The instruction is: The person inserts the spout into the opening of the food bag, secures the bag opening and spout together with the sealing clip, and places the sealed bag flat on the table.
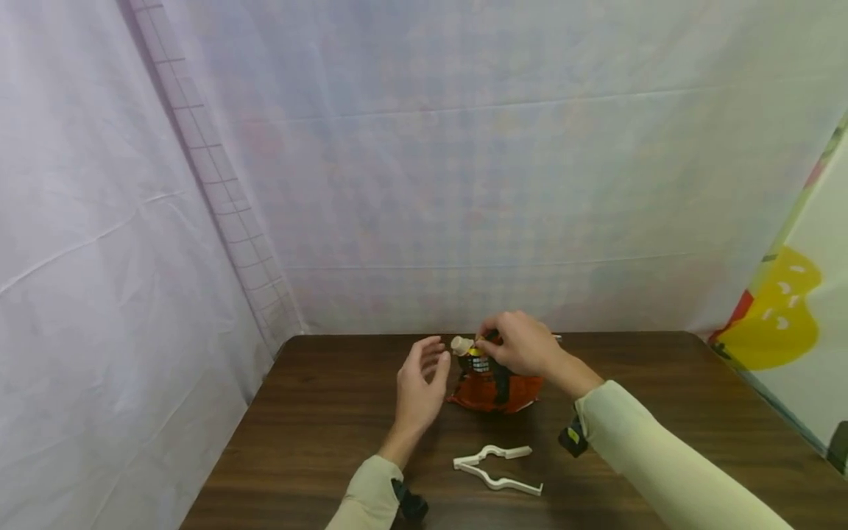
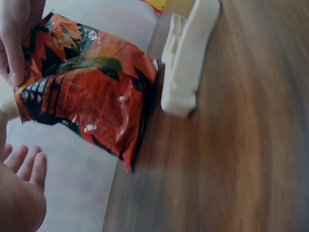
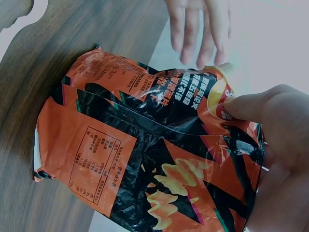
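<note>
An orange-and-black chip bag (image 1: 486,394) stands on the table, printed with chips on its panel. My right hand (image 1: 523,346) pinches the bag's top edge between thumb and fingers; in the right wrist view its thumb (image 3: 251,106) presses on the yellow print. A cream-coloured cap-like piece (image 1: 461,345) sticks out at the bag's upper left corner. Beside that piece is my left hand (image 1: 421,386), fingers spread and slightly bent, gripping nothing. Nearer me lies a white hinged bag clip (image 1: 493,483), its two arms apart, each with a rounded bend.
The dark wooden table (image 1: 318,442) ends at a pale curtain (image 1: 464,184) behind the bag. Another white sheet (image 1: 86,294) hangs along the left side. At the right is a wall covering with a yellow shape (image 1: 771,324). Black wrist devices (image 1: 573,438) sit on both sleeves.
</note>
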A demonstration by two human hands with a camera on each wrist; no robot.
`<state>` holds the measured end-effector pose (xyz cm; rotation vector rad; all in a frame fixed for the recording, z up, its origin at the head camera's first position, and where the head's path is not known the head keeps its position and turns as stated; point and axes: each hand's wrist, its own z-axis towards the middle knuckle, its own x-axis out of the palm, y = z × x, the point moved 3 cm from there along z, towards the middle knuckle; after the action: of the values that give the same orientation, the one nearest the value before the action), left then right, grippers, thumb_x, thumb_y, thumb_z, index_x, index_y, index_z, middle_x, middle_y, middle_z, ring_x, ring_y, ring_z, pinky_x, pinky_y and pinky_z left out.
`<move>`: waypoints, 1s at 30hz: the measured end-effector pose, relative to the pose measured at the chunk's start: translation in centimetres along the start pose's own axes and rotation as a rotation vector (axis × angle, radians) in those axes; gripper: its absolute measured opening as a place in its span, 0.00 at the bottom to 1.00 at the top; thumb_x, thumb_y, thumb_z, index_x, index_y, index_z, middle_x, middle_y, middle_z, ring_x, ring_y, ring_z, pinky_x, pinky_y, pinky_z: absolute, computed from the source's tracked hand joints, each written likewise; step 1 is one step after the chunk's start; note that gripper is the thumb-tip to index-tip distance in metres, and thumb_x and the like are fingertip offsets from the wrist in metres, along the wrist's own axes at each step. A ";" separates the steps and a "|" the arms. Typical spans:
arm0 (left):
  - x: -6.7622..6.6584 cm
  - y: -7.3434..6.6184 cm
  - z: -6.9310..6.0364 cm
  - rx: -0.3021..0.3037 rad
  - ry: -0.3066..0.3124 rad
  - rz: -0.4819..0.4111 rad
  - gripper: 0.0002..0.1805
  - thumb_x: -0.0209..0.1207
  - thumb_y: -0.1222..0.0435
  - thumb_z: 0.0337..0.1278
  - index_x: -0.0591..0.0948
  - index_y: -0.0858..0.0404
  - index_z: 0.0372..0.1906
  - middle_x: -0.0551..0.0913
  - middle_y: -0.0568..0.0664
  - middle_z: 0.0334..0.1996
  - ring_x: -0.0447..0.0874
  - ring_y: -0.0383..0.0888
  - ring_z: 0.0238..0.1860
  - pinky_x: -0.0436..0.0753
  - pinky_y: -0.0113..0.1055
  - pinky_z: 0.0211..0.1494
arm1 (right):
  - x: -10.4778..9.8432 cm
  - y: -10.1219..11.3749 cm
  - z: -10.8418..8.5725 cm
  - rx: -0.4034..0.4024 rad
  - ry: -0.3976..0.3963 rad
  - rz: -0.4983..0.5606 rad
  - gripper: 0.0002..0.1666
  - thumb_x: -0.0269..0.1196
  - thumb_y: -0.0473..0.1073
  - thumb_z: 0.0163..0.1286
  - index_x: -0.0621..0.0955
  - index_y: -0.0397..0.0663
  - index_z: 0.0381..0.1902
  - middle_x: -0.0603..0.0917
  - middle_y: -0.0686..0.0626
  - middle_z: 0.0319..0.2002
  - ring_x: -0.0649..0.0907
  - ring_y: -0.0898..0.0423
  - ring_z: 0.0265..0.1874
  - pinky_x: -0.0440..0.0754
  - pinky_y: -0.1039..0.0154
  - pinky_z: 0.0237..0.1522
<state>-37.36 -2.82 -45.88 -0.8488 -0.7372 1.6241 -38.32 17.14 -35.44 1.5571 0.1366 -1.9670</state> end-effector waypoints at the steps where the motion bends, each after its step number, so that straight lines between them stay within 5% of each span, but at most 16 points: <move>1: -0.3 0.2 -0.1 -0.015 0.005 0.010 0.19 0.65 0.59 0.78 0.80 0.55 0.67 0.88 0.55 0.58 0.90 0.47 0.57 0.90 0.41 0.61 | 0.0 0.1 0.0 0.000 0.001 0.003 0.05 0.70 0.47 0.77 0.91 0.54 0.43 0.92 0.55 0.35 0.86 0.63 0.29 0.84 0.62 0.28; 6: -1.5 1.2 -0.9 -0.073 0.076 0.072 0.18 0.65 0.54 0.78 0.81 0.56 0.63 0.88 0.55 0.55 0.90 0.46 0.52 0.90 0.35 0.54 | 0.3 0.6 0.1 0.000 0.002 0.006 0.05 0.70 0.47 0.77 0.91 0.55 0.43 0.92 0.54 0.37 0.88 0.61 0.32 0.85 0.62 0.29; 10: -1.9 1.8 -1.9 -0.087 0.203 0.147 0.17 0.60 0.50 0.81 0.83 0.57 0.60 0.89 0.51 0.53 0.89 0.44 0.50 0.89 0.36 0.54 | 0.4 0.8 0.1 0.004 -0.001 0.007 0.04 0.70 0.47 0.77 0.91 0.56 0.42 0.92 0.54 0.37 0.88 0.60 0.33 0.85 0.62 0.30; 18: -2.4 1.9 -3.8 -0.057 0.509 0.234 0.22 0.53 0.49 0.86 0.84 0.61 0.62 0.90 0.50 0.49 0.88 0.40 0.48 0.87 0.34 0.52 | 0.3 1.1 0.1 0.013 0.005 0.020 0.06 0.70 0.48 0.77 0.91 0.56 0.43 0.92 0.55 0.36 0.85 0.64 0.27 0.81 0.65 0.25; 23: -2.8 1.4 -4.7 -0.049 0.638 0.253 0.21 0.51 0.51 0.87 0.83 0.60 0.64 0.90 0.52 0.52 0.90 0.39 0.46 0.87 0.33 0.50 | 0.2 1.3 0.1 0.011 0.003 0.014 0.06 0.70 0.48 0.77 0.92 0.55 0.43 0.92 0.54 0.37 0.82 0.64 0.25 0.80 0.64 0.24; 30: -3.2 0.8 -5.6 0.018 0.764 0.331 0.17 0.57 0.53 0.84 0.86 0.58 0.59 0.91 0.43 0.52 0.88 0.34 0.52 0.89 0.35 0.56 | 0.3 1.5 0.1 0.027 0.011 0.014 0.07 0.70 0.49 0.77 0.92 0.55 0.44 0.93 0.52 0.41 0.80 0.63 0.22 0.77 0.64 0.24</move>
<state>-32.65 -5.92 -49.20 -1.5105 -0.0410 1.4097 -37.68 15.81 -35.24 1.5818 0.1040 -1.9576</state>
